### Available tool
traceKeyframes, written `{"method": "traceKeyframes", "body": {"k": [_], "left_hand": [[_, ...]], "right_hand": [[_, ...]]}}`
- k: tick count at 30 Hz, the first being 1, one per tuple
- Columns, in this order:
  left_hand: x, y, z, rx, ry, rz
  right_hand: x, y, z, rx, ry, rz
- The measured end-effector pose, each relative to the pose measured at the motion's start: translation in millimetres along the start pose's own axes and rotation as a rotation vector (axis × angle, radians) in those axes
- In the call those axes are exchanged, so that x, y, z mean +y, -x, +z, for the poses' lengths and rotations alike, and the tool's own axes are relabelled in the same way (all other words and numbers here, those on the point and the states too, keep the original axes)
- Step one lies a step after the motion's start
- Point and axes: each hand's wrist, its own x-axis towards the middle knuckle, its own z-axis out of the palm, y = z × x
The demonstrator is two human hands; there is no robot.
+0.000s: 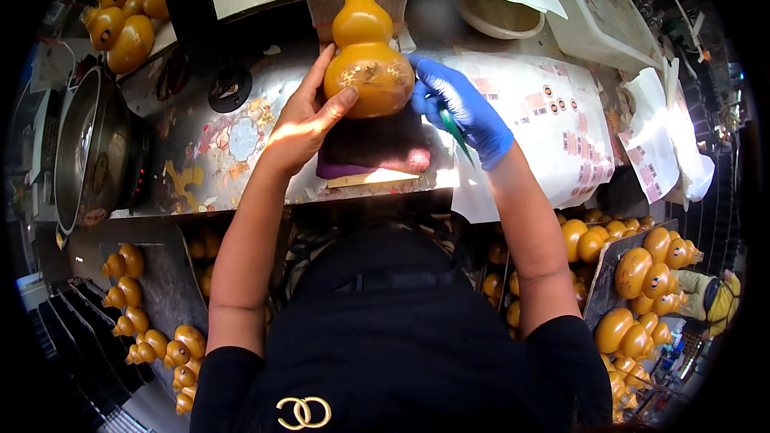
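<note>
A glossy orange-brown gourd (373, 76) with two bulges stands or is held over the work table, its neck pointing away from me. My bare left hand (309, 116) grips its lower bulge from the left, the thumb lying on the front. Dark and pale markings show on that bulge. On the other side, my right hand (465, 108) wears a blue glove, its fingertips against the gourd's right side. A slim green tool (455, 130) sticks out from under the curled gloved fingers; its kind is not clear. Below the gourd lies a folded purple and red cloth (369, 164).
Printed sticker sheets (545, 120) cover the table's right part. A round metal pan (92, 148) stands at the left, near a dark phone-like slab (192, 12). Behind are a pale bowl (501, 16) and white tray (601, 8). More gourds (128, 40) sit around.
</note>
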Motion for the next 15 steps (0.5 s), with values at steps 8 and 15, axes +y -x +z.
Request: {"method": "traceKeyframes", "body": {"k": [8, 15], "left_hand": [[-6.0, 0.9, -4.8, -0.053, 0.062, -0.002], [-12.0, 2.1, -8.5, -0.082, 0.035, 0.069]], "right_hand": [[-2.6, 7.3, 26.2, 0.067, 0.167, -0.140], [8.2, 2.9, 15.6, 0.060, 0.224, -0.113]]}}
